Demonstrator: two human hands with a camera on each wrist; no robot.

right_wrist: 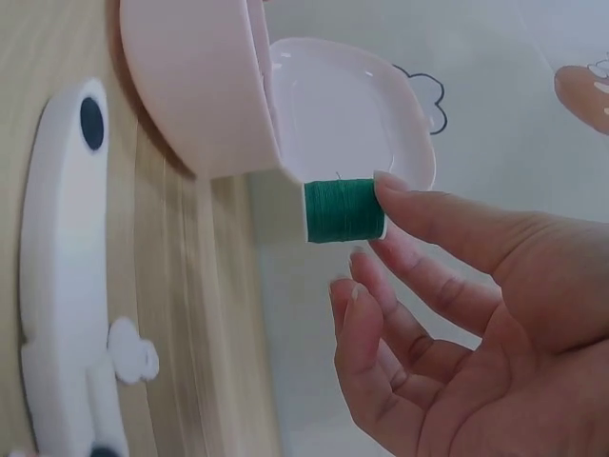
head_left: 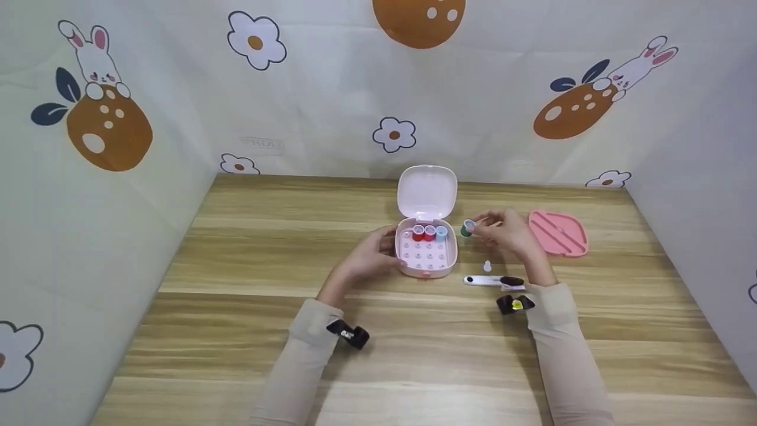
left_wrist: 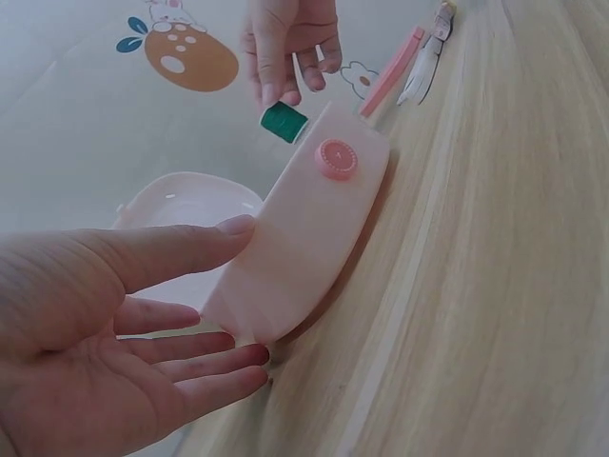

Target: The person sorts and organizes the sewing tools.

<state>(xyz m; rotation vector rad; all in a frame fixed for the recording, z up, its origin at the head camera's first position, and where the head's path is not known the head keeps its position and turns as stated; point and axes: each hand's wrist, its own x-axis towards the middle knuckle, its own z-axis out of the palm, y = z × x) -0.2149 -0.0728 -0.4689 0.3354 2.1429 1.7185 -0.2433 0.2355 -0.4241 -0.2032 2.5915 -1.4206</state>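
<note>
Now our right hand [head_left: 507, 232] pinches a green thread spool [right_wrist: 343, 210] just right of the open box [head_left: 427, 255]; our flat left hand [head_left: 371, 257] steadies it. A light pinch could drop the spool onto the desk [head_left: 248, 307].

The pink sewing box [head_left: 426, 260] looks like smooth plastic with a slight sheen, same for its open lid [head_left: 427, 192]. The green thread spool [right_wrist: 343, 210] is finely ribbed, matt wound thread. The table [head_left: 248, 331] is a light woodgrain surface, fairly smooth. The pink tray [head_left: 557, 233] looks like matt plastic.
</note>
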